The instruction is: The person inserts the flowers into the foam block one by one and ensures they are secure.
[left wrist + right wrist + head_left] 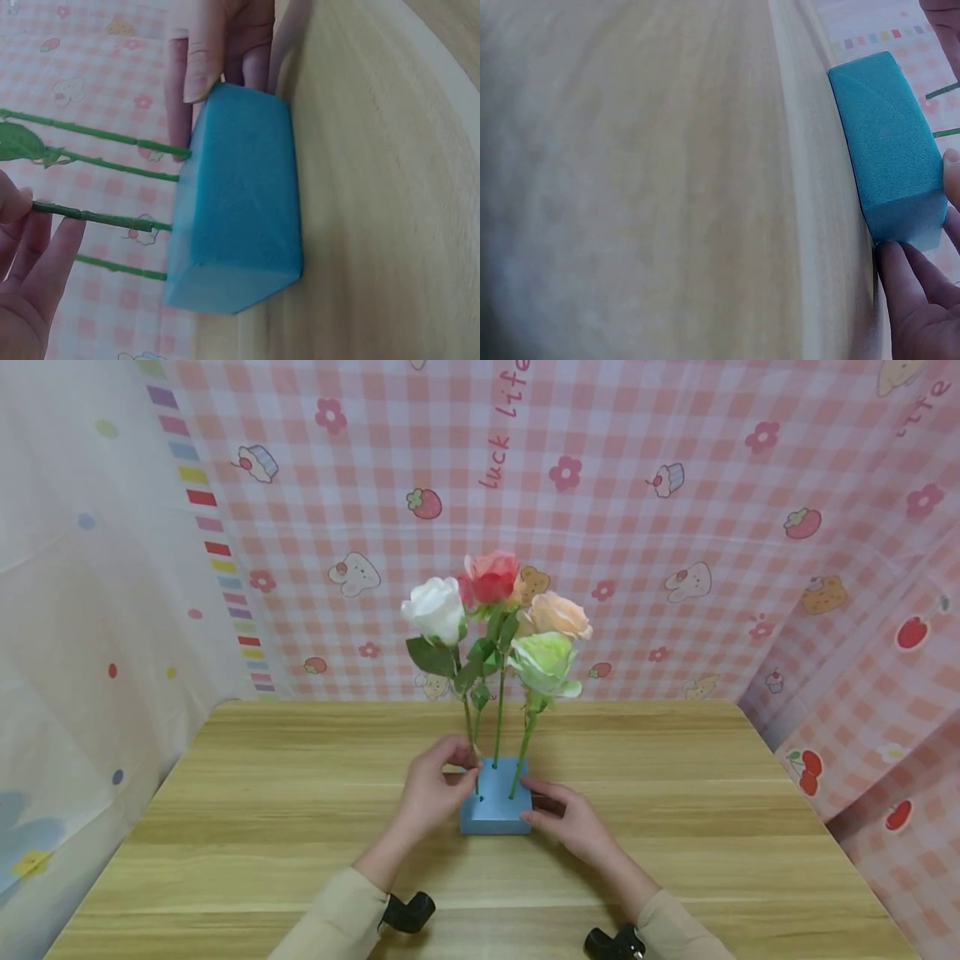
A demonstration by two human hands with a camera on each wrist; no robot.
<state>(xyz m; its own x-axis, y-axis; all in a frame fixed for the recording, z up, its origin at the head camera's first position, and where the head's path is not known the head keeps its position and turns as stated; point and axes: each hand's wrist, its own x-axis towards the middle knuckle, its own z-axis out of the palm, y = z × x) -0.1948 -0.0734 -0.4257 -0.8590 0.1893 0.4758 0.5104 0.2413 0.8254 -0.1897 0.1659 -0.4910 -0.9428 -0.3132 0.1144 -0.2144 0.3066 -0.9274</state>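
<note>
A blue foam block (pixel 495 827) lies on the table with several artificial roses standing in its top. My left hand (pixel 431 785) pinches the stem of the white rose (pixel 435 610) low down, just over the block's left side. In the left wrist view that stem (pixel 105 219) runs from the fingertips to the block's top face. My right hand (pixel 577 827) grips the right side of the block, thumb near the top edge and fingers along the side. A red-pink rose (pixel 491 578), a peach rose (pixel 557 617) and a light green rose (pixel 543 664) rise from the block, heads close together.
The wooden table (pixel 675 760) reaches back to a pink checked cloth (pixel 600 535) hanging behind it. White dotted cloth (pixel 90 593) hangs on the left, more checked cloth on the right. Black wrist devices (pixel 408 912) sit at both sleeves.
</note>
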